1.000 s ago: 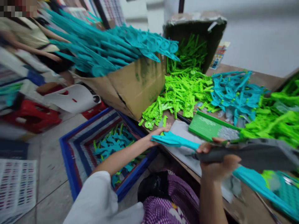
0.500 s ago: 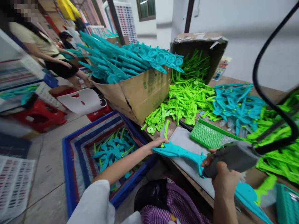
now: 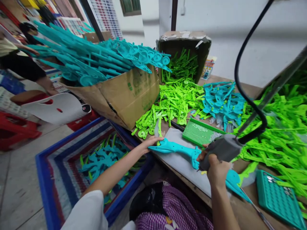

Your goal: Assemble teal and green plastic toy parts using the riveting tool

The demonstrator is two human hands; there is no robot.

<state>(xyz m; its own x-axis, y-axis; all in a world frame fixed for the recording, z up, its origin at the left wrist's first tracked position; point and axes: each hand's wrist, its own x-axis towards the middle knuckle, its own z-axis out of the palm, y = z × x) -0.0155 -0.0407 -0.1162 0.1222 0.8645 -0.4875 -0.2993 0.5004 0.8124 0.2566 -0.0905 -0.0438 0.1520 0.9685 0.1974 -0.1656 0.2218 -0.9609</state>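
A long blue plastic part lies across the pale sheet at the table's front edge. My left hand grips its left end, where a small green piece also shows. In my right hand is a grey power tool, its tip down at the right end of the blue part. The exact contact point is hidden by the tool and fingers. Just behind stands a green perforated tray with small clear or metallic bits at its right side.
A cardboard box piled with blue parts stands at the left. Green parts and blue assemblies heap behind. A blue-rimmed bin is below left, a teal tray right. A black cable hangs above the tool.
The view has turned rightward, so the scene sits further left. Both hands keep their hold on the blue part and the tool, with little change between them.
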